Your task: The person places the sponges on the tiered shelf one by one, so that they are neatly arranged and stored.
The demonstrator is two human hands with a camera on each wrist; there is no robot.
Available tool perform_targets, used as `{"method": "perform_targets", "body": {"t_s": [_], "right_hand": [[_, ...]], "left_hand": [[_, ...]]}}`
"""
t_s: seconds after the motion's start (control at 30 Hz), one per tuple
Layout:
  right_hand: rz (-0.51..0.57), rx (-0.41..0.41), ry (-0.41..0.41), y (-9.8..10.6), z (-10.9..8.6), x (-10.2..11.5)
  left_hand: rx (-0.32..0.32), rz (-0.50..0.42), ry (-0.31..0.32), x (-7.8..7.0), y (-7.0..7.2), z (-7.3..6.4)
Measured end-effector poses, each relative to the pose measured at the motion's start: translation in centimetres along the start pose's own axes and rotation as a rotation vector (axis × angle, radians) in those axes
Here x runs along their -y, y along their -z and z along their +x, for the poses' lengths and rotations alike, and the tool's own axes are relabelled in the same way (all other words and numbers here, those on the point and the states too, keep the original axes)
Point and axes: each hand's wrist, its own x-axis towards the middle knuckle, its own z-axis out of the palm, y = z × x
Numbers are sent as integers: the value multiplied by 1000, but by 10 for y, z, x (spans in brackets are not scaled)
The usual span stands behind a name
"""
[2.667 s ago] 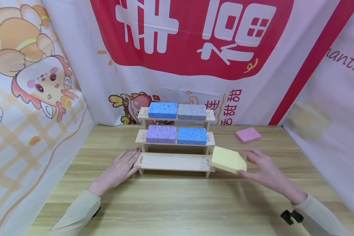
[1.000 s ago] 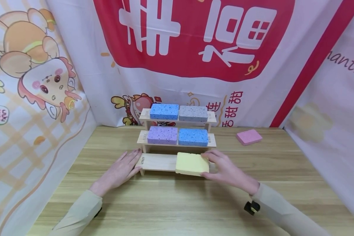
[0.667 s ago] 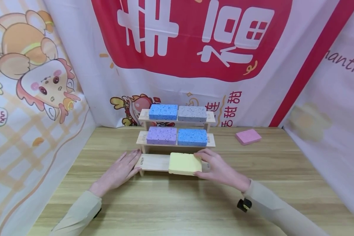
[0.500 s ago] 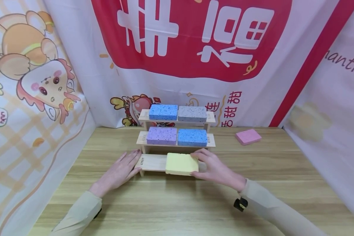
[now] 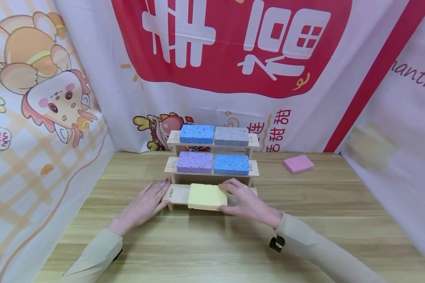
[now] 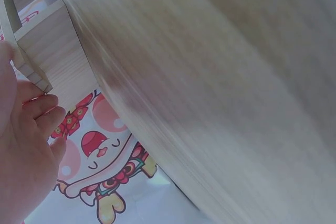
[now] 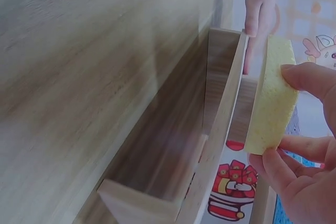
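In the head view my right hand [image 5: 246, 202] pinches a pale yellow sponge [image 5: 207, 197] by its right end, over the lowest step of a three-step wooden rack [image 5: 178, 193]. The right wrist view shows thumb on one edge of the yellow sponge [image 7: 273, 95] and fingertips on the other, with a gap between it and the step's board [image 7: 223, 111]. My left hand [image 5: 141, 206] lies with fingers extended against the lowest step's left end; its fingertips touch the wood in the left wrist view. Purple [image 5: 194, 162] and blue [image 5: 231, 164] speckled sponges sit on the middle step.
On the top step are a blue sponge [image 5: 196, 134] and a grey sponge [image 5: 231, 136], side by side. A pink sponge [image 5: 298, 164] lies on the wooden table [image 5: 212, 247], right of the rack. Printed cloth [image 5: 205, 86] hangs behind and at both sides.
My right hand has carried the yellow sponge leftward from beyond the rack's right end to over the lowest step, left of its middle. The left hand has stayed at the rack's left end.
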Motion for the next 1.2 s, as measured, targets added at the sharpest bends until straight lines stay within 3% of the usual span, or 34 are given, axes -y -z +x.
{"method": "perform_targets", "body": {"t_s": [0.33, 0.63, 1.2], "right_hand": [[-5, -15, 38, -12, 12, 2], [7, 48, -24, -19, 21, 4], [21, 60, -35, -33, 34, 7]], "left_hand": [[2, 9, -3, 1, -1, 0], [4, 12, -3, 1, 0, 0], [5, 2, 4, 1, -1, 0]]}}
